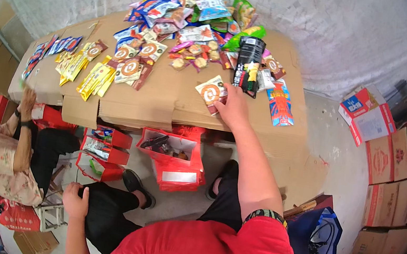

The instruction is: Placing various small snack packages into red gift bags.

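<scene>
My right hand (pixel 233 107) reaches over the cardboard-covered table (pixel 134 110), its thumb and fingers at the right edge of a brown-and-cream snack packet (pixel 209 91). Whether the packet is lifted off the cardboard, I cannot tell. Just beyond the hand lies a black snack bag (pixel 248 60), with a blue-and-red packet (pixel 280 104) to its right. My left hand (pixel 76 200) rests on my knee and holds nothing visible. More brown-and-cream packets (pixel 129 69) and yellow packets (pixel 93 78) lie to the left on the table. Behind them rises a heap of mixed snack bags (pixel 166 11).
Below the table edge stand red paper bags (pixel 196 153), one with dark packets inside, and smaller filled red bags (pixel 119 155). Another person (pixel 2 163) sits at the left. Cardboard boxes (pixel 379 202) are stacked at the right, near a blue bag (pixel 300 234) holding cables.
</scene>
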The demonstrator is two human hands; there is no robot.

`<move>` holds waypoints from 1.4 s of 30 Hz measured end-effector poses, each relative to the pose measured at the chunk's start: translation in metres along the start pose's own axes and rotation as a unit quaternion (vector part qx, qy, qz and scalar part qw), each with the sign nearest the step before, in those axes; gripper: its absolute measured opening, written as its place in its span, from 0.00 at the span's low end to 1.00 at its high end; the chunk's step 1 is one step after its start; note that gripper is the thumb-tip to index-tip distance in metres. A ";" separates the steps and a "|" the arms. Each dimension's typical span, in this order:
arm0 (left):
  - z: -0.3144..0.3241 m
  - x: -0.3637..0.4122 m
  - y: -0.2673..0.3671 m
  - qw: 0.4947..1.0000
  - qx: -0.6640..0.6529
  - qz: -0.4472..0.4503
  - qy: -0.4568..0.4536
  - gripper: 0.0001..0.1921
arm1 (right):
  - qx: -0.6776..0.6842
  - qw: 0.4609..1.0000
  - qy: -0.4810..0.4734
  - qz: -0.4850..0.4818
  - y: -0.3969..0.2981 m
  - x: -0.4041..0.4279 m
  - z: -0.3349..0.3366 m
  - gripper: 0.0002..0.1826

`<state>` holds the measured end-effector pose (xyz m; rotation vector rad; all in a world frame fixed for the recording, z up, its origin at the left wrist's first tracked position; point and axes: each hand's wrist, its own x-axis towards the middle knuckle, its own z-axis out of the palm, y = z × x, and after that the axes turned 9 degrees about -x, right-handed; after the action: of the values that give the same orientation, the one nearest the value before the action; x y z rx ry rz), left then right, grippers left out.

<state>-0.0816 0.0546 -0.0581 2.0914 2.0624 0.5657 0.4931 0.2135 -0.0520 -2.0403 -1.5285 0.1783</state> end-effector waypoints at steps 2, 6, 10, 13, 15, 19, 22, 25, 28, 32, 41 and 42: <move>0.001 0.007 0.010 1.000 0.004 0.000 -0.012 0.11 | 0.040 0.999 0.013 0.005 0.007 0.001 0.001 0.33; 0.002 0.016 0.026 1.000 0.011 0.022 -0.014 0.11 | 0.047 0.993 0.097 -0.044 0.025 0.009 -0.001 0.29; 0.004 0.017 0.034 0.999 0.015 0.029 -0.015 0.10 | -0.086 0.969 0.232 -0.019 0.065 0.016 -0.036 0.29; 0.007 0.014 0.025 0.999 0.019 0.046 0.001 0.10 | -0.188 0.952 0.242 0.026 0.120 0.004 -0.059 0.33; 0.004 0.012 0.026 0.999 0.015 0.039 -0.002 0.10 | -0.274 0.937 0.173 0.130 0.145 -0.013 -0.062 0.36; 0.004 0.013 0.029 0.999 0.014 0.047 0.001 0.10 | -0.243 0.950 0.154 0.123 0.165 -0.024 -0.071 0.35; 0.006 0.015 0.033 0.999 0.009 0.048 0.003 0.10 | -0.176 0.962 0.089 0.190 0.152 -0.027 -0.092 0.35; 0.008 0.012 0.031 0.999 0.016 0.050 0.008 0.10 | -0.091 0.959 0.137 0.229 0.153 -0.024 -0.100 0.37; 0.007 0.010 0.024 0.999 0.026 0.034 0.006 0.11 | 0.173 0.933 0.293 0.112 0.140 -0.016 -0.103 0.35; 0.005 0.013 0.023 0.999 0.047 0.008 -0.013 0.12 | 0.219 0.974 0.060 0.025 0.089 -0.032 -0.104 0.33; 0.007 0.008 0.018 1.000 0.021 0.022 0.001 0.12 | 0.020 0.915 -0.168 -0.366 -0.028 -0.071 -0.041 0.22; 0.007 0.008 0.018 0.999 0.028 0.021 -0.002 0.12 | 0.013 0.910 -0.172 -0.377 -0.038 -0.072 -0.044 0.19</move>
<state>-0.0628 0.0624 -0.0565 2.1704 2.0591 0.5143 0.4559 0.1384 -0.0127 -1.3001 -2.3990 0.2542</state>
